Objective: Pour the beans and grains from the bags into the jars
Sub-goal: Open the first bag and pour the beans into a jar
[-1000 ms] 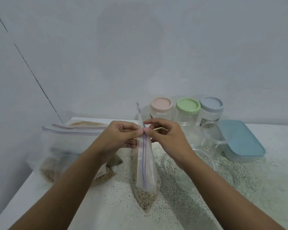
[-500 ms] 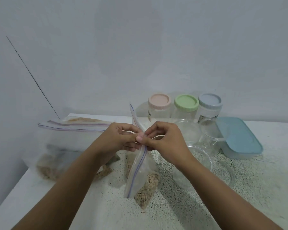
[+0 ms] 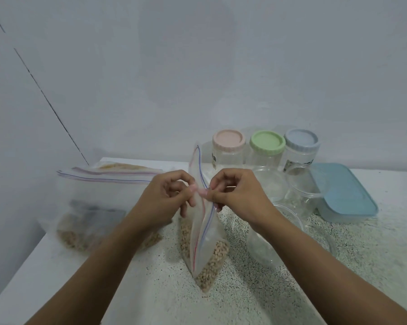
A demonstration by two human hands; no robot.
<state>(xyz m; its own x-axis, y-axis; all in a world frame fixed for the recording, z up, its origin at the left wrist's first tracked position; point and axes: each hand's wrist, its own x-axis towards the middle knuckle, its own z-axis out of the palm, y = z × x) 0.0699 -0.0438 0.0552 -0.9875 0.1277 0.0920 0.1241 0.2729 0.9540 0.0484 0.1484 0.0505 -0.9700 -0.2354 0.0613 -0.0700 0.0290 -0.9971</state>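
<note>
A clear zip bag [image 3: 206, 245] with pale beans in its bottom stands upright on the speckled table [image 3: 256, 301]. My left hand [image 3: 167, 198] pinches one side of its zip strip and my right hand [image 3: 235, 193] pinches the other side, fingertips almost meeting. The strip's two lips are parted where I hold it. Three jars stand closed at the back: pink lid [image 3: 228, 146], green lid [image 3: 267, 148], blue lid [image 3: 301, 147]. Open clear containers [image 3: 301, 193] sit to the right of my hands.
More zip bags [image 3: 90, 207] with grains stand at the left, close to the table's left edge. A box with a blue lid [image 3: 343, 195] lies at the right. A clear round lid [image 3: 322, 238] rests on the table. A wall rises behind.
The bag's zip strip has swung from straight up to a slant and back, and its two lips have come apart between my fingers. My view moved slightly downward.
</note>
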